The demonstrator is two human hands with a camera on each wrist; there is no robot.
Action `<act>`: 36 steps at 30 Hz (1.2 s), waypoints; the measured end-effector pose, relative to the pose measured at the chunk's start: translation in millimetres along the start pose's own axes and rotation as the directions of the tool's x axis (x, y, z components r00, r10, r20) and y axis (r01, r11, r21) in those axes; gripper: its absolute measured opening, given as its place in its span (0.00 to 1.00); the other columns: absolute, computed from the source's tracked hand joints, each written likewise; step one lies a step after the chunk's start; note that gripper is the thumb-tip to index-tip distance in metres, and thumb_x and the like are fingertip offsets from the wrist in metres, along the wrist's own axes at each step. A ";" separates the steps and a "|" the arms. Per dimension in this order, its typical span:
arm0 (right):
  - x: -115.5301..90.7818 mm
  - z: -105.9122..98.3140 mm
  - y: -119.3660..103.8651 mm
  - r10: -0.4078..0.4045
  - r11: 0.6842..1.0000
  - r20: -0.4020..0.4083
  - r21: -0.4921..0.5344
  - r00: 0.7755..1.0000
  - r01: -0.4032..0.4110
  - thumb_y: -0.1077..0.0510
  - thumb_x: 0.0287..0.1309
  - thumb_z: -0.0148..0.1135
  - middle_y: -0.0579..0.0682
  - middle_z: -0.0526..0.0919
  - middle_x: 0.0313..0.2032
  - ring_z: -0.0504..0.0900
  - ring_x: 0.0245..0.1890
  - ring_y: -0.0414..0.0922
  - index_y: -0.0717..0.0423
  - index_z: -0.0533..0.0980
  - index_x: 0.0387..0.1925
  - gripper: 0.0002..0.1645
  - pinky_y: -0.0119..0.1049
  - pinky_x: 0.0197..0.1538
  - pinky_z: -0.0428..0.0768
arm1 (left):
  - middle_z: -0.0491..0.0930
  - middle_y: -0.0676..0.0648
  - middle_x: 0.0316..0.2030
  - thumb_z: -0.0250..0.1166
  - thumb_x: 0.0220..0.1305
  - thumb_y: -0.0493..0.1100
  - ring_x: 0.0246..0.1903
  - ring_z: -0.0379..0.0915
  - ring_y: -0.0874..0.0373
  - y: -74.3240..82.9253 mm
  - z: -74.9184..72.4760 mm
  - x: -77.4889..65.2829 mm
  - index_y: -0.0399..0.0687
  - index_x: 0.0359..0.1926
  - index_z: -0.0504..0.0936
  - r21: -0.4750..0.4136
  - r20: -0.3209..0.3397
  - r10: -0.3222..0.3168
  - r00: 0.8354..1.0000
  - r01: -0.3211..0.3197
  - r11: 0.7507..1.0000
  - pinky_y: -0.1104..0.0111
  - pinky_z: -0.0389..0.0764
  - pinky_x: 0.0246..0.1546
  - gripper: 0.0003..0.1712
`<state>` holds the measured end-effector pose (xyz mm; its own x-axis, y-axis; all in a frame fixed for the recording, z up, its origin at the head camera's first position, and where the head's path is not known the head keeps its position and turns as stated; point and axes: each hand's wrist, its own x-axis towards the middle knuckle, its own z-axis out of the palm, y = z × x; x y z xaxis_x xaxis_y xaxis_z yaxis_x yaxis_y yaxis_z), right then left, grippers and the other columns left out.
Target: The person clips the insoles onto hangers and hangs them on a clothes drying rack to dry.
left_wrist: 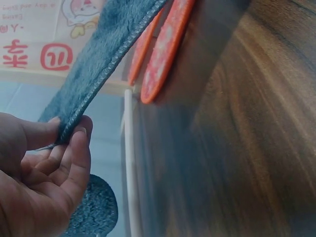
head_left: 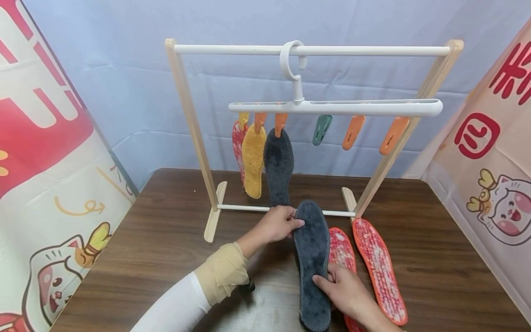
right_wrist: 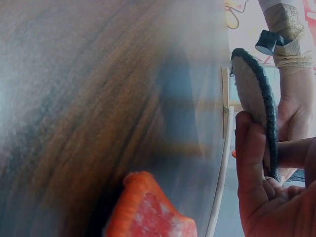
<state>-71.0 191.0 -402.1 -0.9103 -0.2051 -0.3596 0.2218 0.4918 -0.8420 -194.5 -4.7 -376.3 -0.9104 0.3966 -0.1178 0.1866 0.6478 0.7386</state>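
Note:
A dark grey fuzzy insole (head_left: 312, 263) is held above the table between both hands. My left hand (head_left: 277, 224) pinches its left edge near the top, thumb on the fuzzy face, as the left wrist view also shows. Lower down, my right hand (head_left: 348, 288) grips its right edge, thumb in front and fingers behind the pale underside (right_wrist: 248, 89). Behind the left hand, a matching grey insole (head_left: 279, 161) hangs from an orange clip. Beside it hang a yellow insole (head_left: 253, 161) and a red-and-white one (head_left: 238, 143), each clipped to the white hanger (head_left: 373, 108).
Two red insoles with orange edges, one (head_left: 379, 272) fully seen and one (head_left: 341, 246) partly covered, lie at the right. A green clip (head_left: 322, 130) and two orange clips (head_left: 353, 133) hang without insoles. The wooden rack (head_left: 195, 138) stands on the brown table (head_left: 166, 258).

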 end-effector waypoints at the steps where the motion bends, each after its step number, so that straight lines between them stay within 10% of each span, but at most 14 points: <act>1: 0.1 0.1 -0.5 0.000 1.000 -0.004 -0.003 1.000 0.000 0.51 0.69 0.62 0.48 0.83 0.21 0.83 0.20 0.44 0.64 0.79 0.48 0.19 0.38 0.23 0.78 | 0.79 0.52 0.18 0.64 0.72 0.48 0.21 0.79 0.57 0.2 -0.8 0.0 0.50 0.28 0.80 0.002 0.000 0.001 1.000 -0.001 1.000 0.69 0.74 0.25 0.14; 36: -0.7 -5.2 -15.3 -0.085 0.996 -0.104 -0.050 0.991 0.080 0.52 0.68 0.64 0.47 0.90 0.36 0.87 0.38 0.40 0.61 0.79 0.55 0.21 0.34 0.38 0.82 | 0.82 0.54 0.22 0.62 0.74 0.50 0.27 0.83 0.53 18.1 -23.9 -1.2 0.50 0.34 0.83 -0.065 -0.021 0.021 1.000 -0.023 0.998 0.68 0.74 0.27 0.12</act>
<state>-75.6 188.0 -386.8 -0.9573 -0.1569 -0.2428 0.1303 0.5156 -0.8469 -198.9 -9.0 -346.9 -0.9137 0.3968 -0.0882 0.1830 0.5953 0.7824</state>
